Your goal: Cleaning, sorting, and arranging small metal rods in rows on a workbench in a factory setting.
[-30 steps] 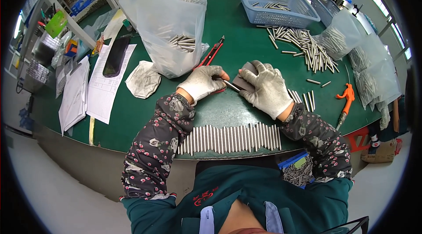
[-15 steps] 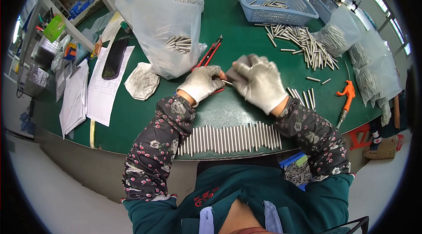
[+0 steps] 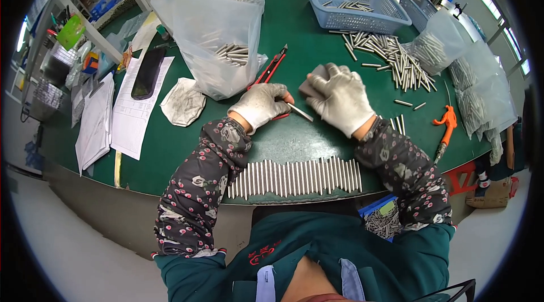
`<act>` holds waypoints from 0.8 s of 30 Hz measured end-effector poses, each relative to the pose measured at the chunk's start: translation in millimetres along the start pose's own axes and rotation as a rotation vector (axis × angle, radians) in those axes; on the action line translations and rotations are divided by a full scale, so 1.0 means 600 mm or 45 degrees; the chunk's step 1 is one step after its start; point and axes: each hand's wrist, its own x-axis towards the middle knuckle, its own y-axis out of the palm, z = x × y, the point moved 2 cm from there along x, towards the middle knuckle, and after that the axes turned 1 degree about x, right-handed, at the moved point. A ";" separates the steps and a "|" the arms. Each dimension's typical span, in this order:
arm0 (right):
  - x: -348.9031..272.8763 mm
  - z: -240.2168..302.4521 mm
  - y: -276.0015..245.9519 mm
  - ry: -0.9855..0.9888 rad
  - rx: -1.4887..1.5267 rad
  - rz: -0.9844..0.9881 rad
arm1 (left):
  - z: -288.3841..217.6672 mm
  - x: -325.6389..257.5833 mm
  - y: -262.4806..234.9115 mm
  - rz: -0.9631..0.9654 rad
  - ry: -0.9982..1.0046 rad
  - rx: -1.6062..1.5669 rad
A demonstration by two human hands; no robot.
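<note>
Between the gloved fingers of my left hand [image 3: 262, 106] one end of a metal pin [image 3: 301, 112] is pinched, its free end pointing right. My right hand [image 3: 341, 98], also gloved, grips a grey-brown block [image 3: 313, 83], perhaps an abrasive pad, just to the right of the pin. Nearer to me, a row of metal pins [image 3: 294, 178] lies side by side along the table edge. A few more pins [image 3: 398, 124] lie beside my right forearm. Red-handled pliers [image 3: 271, 69] rest behind my left hand, partly hidden by it.
A blue basket [image 3: 362, 17] stands at the back, with a heap of loose pins [image 3: 399, 59] before it. Bags of pins [image 3: 218, 75] stand left and right. An orange-handled air gun [image 3: 446, 126], a phone [image 3: 148, 75], papers [image 3: 139, 115] and a white cloth [image 3: 183, 102] lie around.
My right hand with the block has moved slightly right, off the pin, leaving more of it in sight. My left hand stays nearly in place.
</note>
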 end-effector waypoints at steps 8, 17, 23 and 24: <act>0.011 -0.006 -0.003 0.101 -0.120 -0.005 | -0.002 -0.005 -0.001 0.022 -0.004 0.105; -0.010 0.040 -0.015 -0.252 0.112 -0.150 | -0.001 -0.006 0.004 -0.055 0.145 -0.070; 0.011 -0.049 -0.002 0.126 -0.020 0.123 | -0.006 0.000 -0.001 0.088 -0.155 -0.052; 0.005 -0.050 -0.006 0.076 -0.139 0.052 | -0.008 0.002 -0.001 0.076 -0.130 -0.022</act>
